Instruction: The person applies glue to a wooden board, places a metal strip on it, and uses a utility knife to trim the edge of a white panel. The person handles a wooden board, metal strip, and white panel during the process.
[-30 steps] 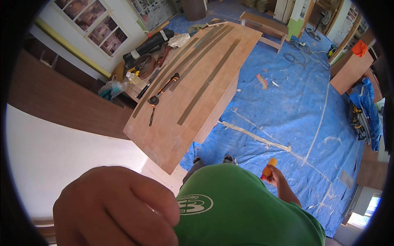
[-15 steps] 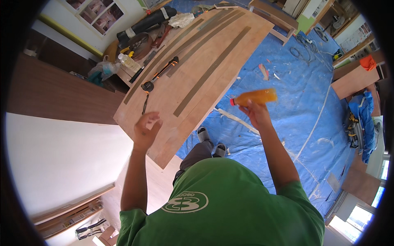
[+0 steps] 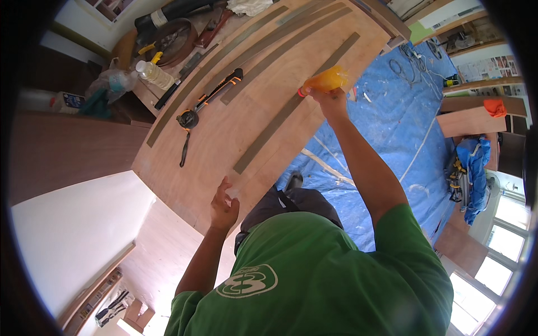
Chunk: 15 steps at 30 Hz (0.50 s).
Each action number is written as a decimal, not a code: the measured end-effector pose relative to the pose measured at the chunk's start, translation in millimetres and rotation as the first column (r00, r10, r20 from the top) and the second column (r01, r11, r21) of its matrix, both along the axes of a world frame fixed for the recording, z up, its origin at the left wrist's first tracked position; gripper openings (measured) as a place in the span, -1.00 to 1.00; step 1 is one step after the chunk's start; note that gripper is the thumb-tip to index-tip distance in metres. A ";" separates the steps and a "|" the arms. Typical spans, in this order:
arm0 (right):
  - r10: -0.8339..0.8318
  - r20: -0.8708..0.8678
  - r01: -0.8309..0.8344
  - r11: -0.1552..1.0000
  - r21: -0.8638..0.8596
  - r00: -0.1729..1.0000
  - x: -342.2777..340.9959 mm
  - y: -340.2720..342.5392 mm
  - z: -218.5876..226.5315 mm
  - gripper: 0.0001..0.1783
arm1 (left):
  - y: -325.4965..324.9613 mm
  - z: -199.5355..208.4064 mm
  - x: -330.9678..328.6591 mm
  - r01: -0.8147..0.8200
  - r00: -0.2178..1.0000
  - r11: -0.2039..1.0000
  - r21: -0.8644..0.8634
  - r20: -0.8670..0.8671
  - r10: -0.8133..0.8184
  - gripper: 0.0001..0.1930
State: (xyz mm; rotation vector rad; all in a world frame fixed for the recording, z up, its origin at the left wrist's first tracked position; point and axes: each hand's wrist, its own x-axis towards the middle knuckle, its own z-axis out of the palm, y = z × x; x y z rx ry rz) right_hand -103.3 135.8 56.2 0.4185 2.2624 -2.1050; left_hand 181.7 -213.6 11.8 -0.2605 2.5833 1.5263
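Observation:
My right hand (image 3: 330, 101) grips a clear plastic bottle (image 3: 330, 78) of orange liquid with a red cap. The bottle is tilted on its side, its cap to the left, above the right part of a wooden panel (image 3: 207, 157). Beneath the cap runs one of several dark grey-brown strips (image 3: 269, 140) on the panel. My left hand (image 3: 224, 206) hangs with fingers apart and nothing in it, over the panel's near end. Farther left lie a black tape measure (image 3: 187, 119) with a strap and a black-and-orange cutter knife (image 3: 227, 84).
A bottle of pale liquid (image 3: 155, 75) with a yellow top stands left of the panel, beside a plastic bag (image 3: 115, 81) and a coiled brown band (image 3: 174, 42). Blue sheeting (image 3: 386, 129) covers the floor to the right, with cables (image 3: 414, 64) farther off.
My right hand has carried the orange bottle from over the blue sheeting to over the panel. My left hand has moved right and nearer to me. The view has shifted too.

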 end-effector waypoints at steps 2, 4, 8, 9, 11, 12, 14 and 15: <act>-0.011 -0.013 0.012 0.999 0.050 1.000 -12.0 2.8 -18.6 -0.48 | -0.2 1.9 -6.6 0.017 1.000 1.000 -0.014 -0.014 -0.017 -0.52; -0.008 -0.002 0.008 0.995 0.099 1.000 -19.2 3.7 -26.0 -0.51 | -2.7 -0.5 -10.2 0.032 0.998 0.999 -0.042 -0.047 -0.034 -0.51; 0.037 0.055 -0.046 0.983 0.175 0.998 -20.0 2.8 -26.4 -0.58 | 1.0 0.3 -11.6 0.021 0.999 0.997 -0.075 -0.023 -0.023 -0.50; 0.054 0.063 -0.065 0.980 0.190 0.997 -19.1 0.4 -20.1 -0.59 | 1.6 0.3 -12.0 0.040 0.998 0.993 -0.111 -0.032 -0.044 -0.51; 0.159 0.063 -0.171 0.930 0.324 0.985 -6.2 -17.0 -1.1 -0.61 | 3.3 -1.9 -10.5 0.069 0.996 0.981 -0.183 -0.046 -0.079 -0.52; 0.205 0.065 -0.214 0.896 0.389 0.977 -1.7 -21.4 4.8 -0.62 | 2.6 -3.2 -10.9 0.082 0.994 0.978 -0.193 -0.054 -0.094 -0.50; 0.192 0.016 -0.183 0.903 0.388 0.981 -4.2 -14.8 -10.4 -0.63 | 0.4 -6.1 -10.8 0.106 0.990 0.971 -0.212 -0.070 -0.123 -0.45; 0.186 -0.010 -0.168 0.907 0.385 0.983 -5.1 -17.1 -10.9 -0.63 | -0.2 -5.2 -11.5 0.108 0.991 0.972 -0.209 -0.059 -0.122 -0.42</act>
